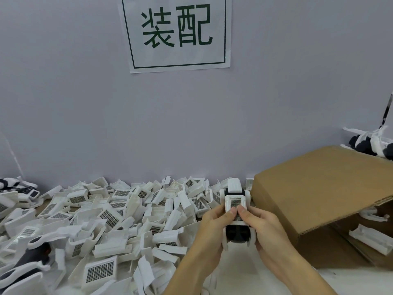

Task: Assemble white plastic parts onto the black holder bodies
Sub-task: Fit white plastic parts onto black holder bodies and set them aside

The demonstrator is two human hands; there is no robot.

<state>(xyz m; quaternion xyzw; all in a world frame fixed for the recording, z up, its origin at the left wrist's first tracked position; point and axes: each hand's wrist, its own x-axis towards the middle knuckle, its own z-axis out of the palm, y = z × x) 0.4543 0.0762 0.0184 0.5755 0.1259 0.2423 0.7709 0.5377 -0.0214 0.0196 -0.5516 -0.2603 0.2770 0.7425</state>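
A black holder body with a white grid-faced plastic part on top is held in mid-air in front of me, right of centre. My left hand grips its left side, thumb pressing on the grid face. Its right side is gripped by my right hand, whose thumb lies beside the other on the grid. A pile of loose white parts with grid faces covers the table to the left.
An open cardboard box lies on its side at the right, with white parts inside. Black-and-white holders sit at the far right and at the lower left. A paper sign hangs on the wall.
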